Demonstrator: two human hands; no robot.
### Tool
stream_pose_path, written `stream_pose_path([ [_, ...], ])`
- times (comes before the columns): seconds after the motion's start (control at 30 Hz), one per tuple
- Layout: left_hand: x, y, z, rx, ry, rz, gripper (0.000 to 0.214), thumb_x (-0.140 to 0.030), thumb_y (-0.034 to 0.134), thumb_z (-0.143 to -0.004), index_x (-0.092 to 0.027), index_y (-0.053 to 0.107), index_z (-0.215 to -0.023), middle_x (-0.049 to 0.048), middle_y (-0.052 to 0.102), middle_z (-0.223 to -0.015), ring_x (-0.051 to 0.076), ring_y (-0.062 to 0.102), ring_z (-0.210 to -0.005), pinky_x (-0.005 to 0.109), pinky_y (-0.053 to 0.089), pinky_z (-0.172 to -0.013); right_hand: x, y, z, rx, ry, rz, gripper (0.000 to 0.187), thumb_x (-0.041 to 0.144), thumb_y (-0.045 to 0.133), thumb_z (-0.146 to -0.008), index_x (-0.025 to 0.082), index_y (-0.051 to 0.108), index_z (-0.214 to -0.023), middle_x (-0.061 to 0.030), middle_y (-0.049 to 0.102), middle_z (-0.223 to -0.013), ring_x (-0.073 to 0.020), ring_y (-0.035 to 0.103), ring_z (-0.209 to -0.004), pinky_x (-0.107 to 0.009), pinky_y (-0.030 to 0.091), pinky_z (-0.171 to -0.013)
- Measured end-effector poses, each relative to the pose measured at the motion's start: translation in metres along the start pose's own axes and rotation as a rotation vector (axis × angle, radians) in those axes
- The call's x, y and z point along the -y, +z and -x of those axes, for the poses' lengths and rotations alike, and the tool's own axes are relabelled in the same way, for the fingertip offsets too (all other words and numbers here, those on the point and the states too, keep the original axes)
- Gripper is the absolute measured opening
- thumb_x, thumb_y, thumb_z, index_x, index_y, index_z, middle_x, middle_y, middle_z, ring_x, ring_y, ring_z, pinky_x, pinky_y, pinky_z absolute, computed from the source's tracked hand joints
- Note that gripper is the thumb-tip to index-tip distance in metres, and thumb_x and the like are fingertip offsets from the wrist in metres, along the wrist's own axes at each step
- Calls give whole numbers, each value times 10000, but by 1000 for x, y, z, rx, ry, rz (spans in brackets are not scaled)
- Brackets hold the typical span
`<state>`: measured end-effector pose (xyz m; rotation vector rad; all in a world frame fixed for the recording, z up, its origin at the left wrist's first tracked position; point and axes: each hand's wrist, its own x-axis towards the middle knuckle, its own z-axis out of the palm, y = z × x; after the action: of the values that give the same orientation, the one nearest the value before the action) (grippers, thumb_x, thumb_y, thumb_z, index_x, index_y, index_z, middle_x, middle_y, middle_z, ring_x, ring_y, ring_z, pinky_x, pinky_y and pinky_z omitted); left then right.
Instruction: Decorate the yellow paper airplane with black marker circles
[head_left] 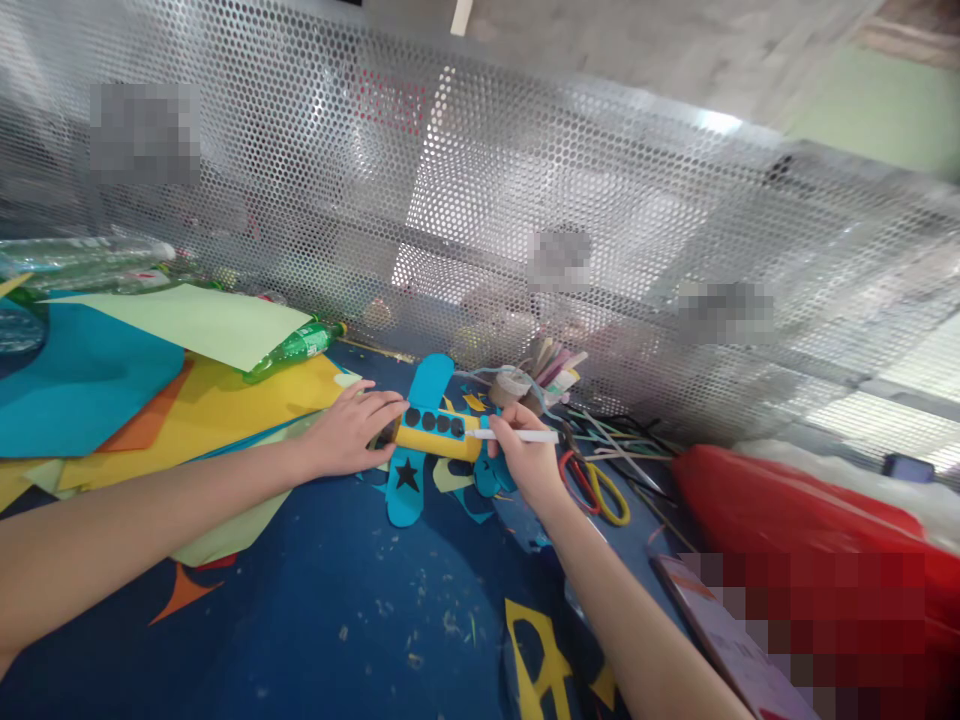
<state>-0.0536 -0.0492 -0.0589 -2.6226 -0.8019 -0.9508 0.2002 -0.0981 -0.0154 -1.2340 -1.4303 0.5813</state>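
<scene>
left hand flat, fingers extended, right hand fingers pinched

Bright daylight glares through the perforated metal screen; edges bend and smear, several patches are pixelated, shadows stay soft

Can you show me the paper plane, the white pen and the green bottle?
paper plane (439, 440), head view, on its yellow body.
white pen (529, 436), head view, on its barrel.
green bottle (296, 347), head view, on its side.

The toy plane is matt paper and card, the pen smooth white plastic, the tabletop matt blue and flecked with scraps, the perforated screen shiny metal, the bottle glossy green plastic.
</scene>
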Motion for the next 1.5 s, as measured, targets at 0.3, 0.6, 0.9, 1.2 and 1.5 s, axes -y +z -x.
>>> stream_pose_path([
  [0.3,0,0,0,-10,-2,0,435,-310,500,-856,-185,496,-1273,101,600,-1260,257,561,-1148,499,242,-1131,0,0,-1,-19,-3,13,283,347,607,-757,240,428,-565,48,533,-416,-108,409,-411,-238,332,-445],
  [0.6,-1,-2,-1,1,-4,14,434,-308,501,-858,-185,495,-1273,104,601,-1258,256,562,-1148,493,238,-1131,-5,-1,-1,-2,1,-8,290,348,616,-747,239,429,-554,52,514,-400,-102,392,-401,-236,309,-439],
  [0.9,-4,-6,1,-35,-3,-15,444,-314,528,-825,-175,495,-1245,115,609,-1226,266,550,-1185,521,154,-1165,16,-24,-13,-387,-108,-100,359,444,541,-869,234,434,-597,83,383,-406,-93,341,-398,-244,312,-460],
  [1.2,-5,-6,2,-179,-15,-76,510,-323,528,-813,-159,448,-1290,126,605,-1236,295,493,-1255,540,187,-1169,-18,-44,-28,-385,110,-145,260,468,636,-760,238,531,-822,48,593,-613,-127,532,-516,-250,451,-508],
  [1.5,-5,-21,-1,-217,1,-51,448,-262,437,-855,-161,477,-1289,104,591,-1253,284,422,-1297,504,226,-1151,-41,-36,-24,-26,379,-52,238,457,618,-747,235,568,-679,11,611,-509,-175,587,-430,-289,482,-422],
])
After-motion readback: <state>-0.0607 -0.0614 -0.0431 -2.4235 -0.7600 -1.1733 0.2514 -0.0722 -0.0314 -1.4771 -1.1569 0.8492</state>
